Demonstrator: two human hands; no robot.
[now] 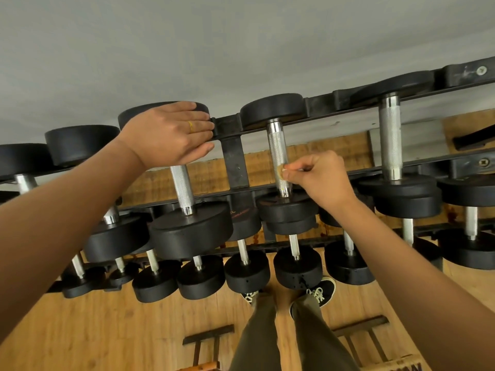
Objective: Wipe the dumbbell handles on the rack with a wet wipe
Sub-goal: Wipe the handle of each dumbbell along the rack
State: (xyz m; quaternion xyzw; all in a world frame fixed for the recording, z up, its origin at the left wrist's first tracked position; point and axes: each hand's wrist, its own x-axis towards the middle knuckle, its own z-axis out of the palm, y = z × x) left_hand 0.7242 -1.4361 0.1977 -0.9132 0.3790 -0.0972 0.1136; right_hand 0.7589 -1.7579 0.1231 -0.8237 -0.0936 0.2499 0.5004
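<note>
Looking straight down at a black tiered rack point(232, 167) loaded with round black dumbbells, up against a grey wall point(214, 36).

The right hand point(321, 175) has its thumb and fingertips pinched together on a small scrunched-up wipe point(281, 173), which looks kinda tan here. The wipe is pressed onto the right side of the knurled chrome handle point(277, 145) of the middle dumbbell on the top tier, in the near half of the grip, a bit above the near head point(286, 210).

The left hand point(171, 135) is one dumbbell over to the left. It lies flat with the fingers stretched out straight, side by side, over the far head point(128, 116) of that dumbbell, and the fingertips reach the rack's far rail. It isn't gripping anything, just resting. There's a gold ring point(190, 127) on one finger. That dumbbell's own grip point(182, 186) pokes out from under the palm.

Another chrome-handled dumbbell point(389, 135) sits further right on the same tier. Smaller ones fill the lower tiers, nearer the camera.

Down below: wood floor point(107, 330), olive trousers point(257, 338) and dark sneakers point(324, 290) with pale laces, toes tucked under the bottom row.
</note>
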